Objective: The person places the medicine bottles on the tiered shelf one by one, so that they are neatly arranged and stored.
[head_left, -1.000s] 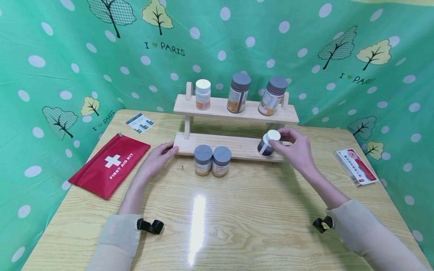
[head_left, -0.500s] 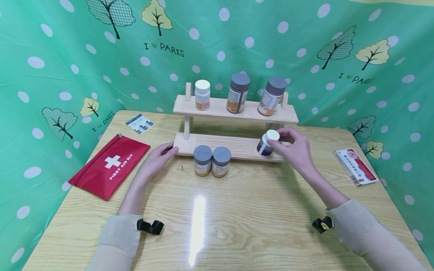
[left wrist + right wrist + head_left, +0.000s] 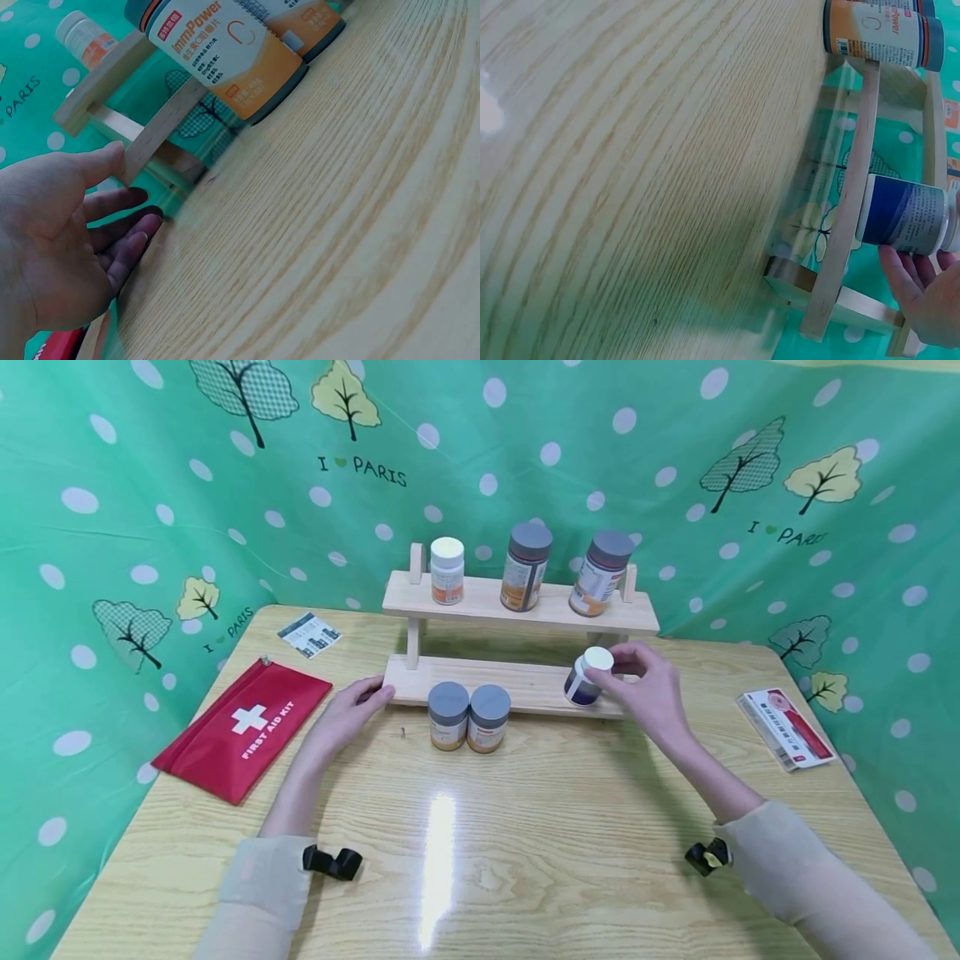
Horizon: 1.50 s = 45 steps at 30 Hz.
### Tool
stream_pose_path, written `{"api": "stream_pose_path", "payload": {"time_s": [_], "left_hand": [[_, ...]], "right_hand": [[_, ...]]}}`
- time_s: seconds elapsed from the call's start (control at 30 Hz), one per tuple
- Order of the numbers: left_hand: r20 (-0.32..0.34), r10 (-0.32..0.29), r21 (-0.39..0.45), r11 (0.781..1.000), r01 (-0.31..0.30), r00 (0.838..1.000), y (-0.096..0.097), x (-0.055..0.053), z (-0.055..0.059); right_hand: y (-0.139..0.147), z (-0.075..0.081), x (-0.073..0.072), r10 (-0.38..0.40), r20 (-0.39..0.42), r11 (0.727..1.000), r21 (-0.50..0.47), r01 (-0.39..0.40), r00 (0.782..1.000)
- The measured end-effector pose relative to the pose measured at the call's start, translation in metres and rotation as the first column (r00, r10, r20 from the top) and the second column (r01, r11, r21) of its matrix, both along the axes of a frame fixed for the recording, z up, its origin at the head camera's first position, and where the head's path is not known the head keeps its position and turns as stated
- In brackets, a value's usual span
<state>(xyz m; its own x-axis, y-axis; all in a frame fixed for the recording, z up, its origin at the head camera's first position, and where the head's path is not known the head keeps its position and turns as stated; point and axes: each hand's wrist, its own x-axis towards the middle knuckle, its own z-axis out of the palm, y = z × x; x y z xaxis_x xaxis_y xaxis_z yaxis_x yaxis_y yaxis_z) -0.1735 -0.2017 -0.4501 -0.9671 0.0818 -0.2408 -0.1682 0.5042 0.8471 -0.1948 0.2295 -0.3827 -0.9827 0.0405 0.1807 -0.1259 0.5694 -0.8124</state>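
Observation:
A white-capped bottle with a dark blue and white label [image 3: 587, 678] stands on the lower board of a two-tier wooden shelf [image 3: 517, 683], right of centre. My right hand [image 3: 651, 685] holds it from the right, thumb in front and fingers behind. In the right wrist view the bottle [image 3: 906, 216] has its base on the board, and the hand [image 3: 930, 304] is partly cut off by the frame. My left hand [image 3: 351, 710] grips the left end of the lower board. The left wrist view shows that hand's [image 3: 64, 232] thumb against the board's end [image 3: 161, 135], other fingers curled below.
Two grey-lidded jars [image 3: 448, 717] stand side by side before the shelf. On the upper board [image 3: 480, 602] are a small white bottle [image 3: 447, 572] and two larger grey-lidded jars [image 3: 527, 568]. A red first aid pouch [image 3: 243, 727], a card [image 3: 310, 634] and a flat box [image 3: 785, 729] lie around.
My right hand has slid the white-capped bottle slightly to the left along the lower board. My left hand stays at the shelf's left end.

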Motion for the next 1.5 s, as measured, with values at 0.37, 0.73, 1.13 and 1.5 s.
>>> {"api": "stream_pose_path", "payload": {"time_s": [0.37, 0.73, 1.13, 1.5], "left_hand": [[-0.009, -0.007, -0.009, 1.0, 0.007, 1.0, 0.0, -0.001, -0.001], [0.004, -0.001, -0.019, 1.0, 0.001, 1.0, 0.0, 0.0, 0.0], [-0.01, -0.009, -0.004, 1.0, 0.009, 1.0, 0.001, -0.003, -0.001], [0.007, -0.003, -0.006, 1.0, 0.003, 1.0, 0.0, -0.002, -0.001]], "right_hand": [[0.0, 0.0, 0.0, 0.003, 0.018, 1.0, -0.006, -0.003, 1.0], [-0.011, 0.032, 0.009, -0.056, -0.145, 0.971, -0.238, 0.02, 0.988], [-0.042, 0.052, 0.029, -0.107, -0.321, 0.846, -0.527, -0.084, 0.941], [-0.081, 0.03, 0.039, 0.114, -0.248, 0.847, -0.481, -0.225, 0.962]]}}
